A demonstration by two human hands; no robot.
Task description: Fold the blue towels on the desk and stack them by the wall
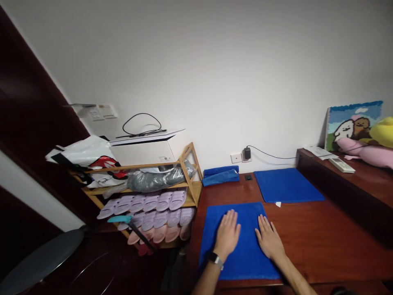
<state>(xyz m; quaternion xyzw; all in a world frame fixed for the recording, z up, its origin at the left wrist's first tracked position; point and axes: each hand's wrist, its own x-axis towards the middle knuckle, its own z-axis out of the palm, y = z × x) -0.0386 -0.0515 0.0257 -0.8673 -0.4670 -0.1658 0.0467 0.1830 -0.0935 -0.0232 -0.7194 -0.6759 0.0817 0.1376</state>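
Note:
A blue towel (242, 266) is spread as a flat square near the front edge of the reddish wooden table. My left hand (227, 232) lies flat on its left half, fingers together and stretched forward, with a watch on that wrist. Over the towel's right edge rests my right hand (270, 239), palm down, fingers stretched out and thumb apart. Neither hand grips anything. Farther back on the right lies another flat blue towel (287, 186) with a small white tag. Against the wall sits a folded or rolled blue towel (221, 175).
Left of the wooden table (313, 237) stands a shoe rack (193, 190) with several slippers, bags and a white box (144, 152). A black adapter (247, 153) with a cable is plugged into the wall. On the raised right ledge are a remote-like device (342, 165), a pink plush toy (368, 153) and a picture (353, 123).

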